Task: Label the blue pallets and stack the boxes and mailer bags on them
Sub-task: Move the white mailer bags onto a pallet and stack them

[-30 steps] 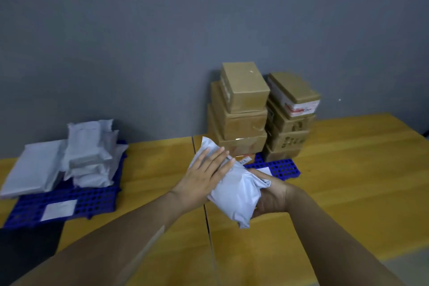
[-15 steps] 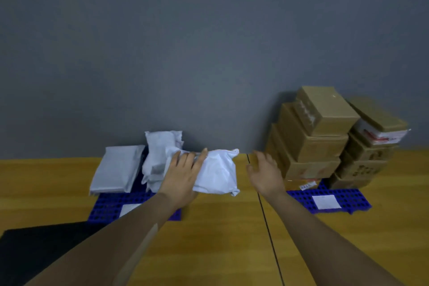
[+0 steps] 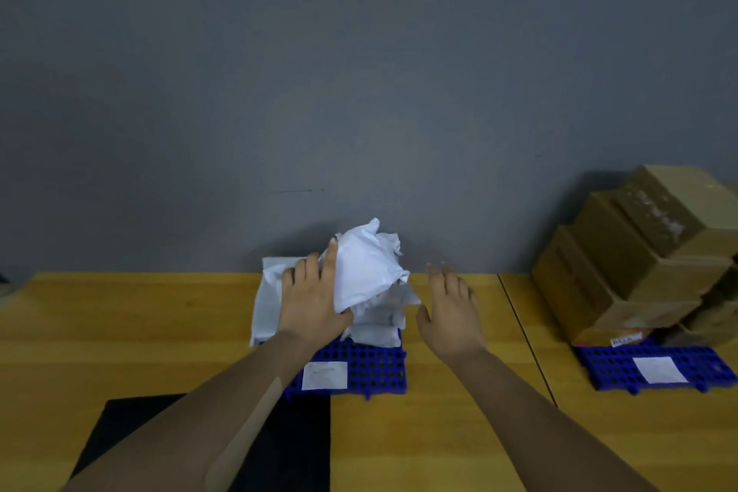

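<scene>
A crumpled white mailer bag [image 3: 367,268] sits on top of a pile of white mailer bags [image 3: 377,326] on a blue pallet [image 3: 371,367] that has a white label [image 3: 324,375]. My left hand [image 3: 309,300] holds the top bag at its left edge, fingers straight along it and thumb beneath. Just right of the pile, my right hand [image 3: 449,312] hovers with straight fingers and holds nothing. At the right, a second blue pallet [image 3: 615,365] with its own label [image 3: 659,369] carries a stack of brown cardboard boxes [image 3: 639,252].
Both pallets lie on a yellow wooden table [image 3: 120,332] against a grey wall. A black mat [image 3: 295,435] lies at the near edge under my left forearm. A seam [image 3: 523,332] between two tabletops runs between the pallets.
My left hand has carried the mailer bag left and onto the pile on the left pallet. My right hand, which let go of the bag earlier, has followed beside it. The view has swung left.
</scene>
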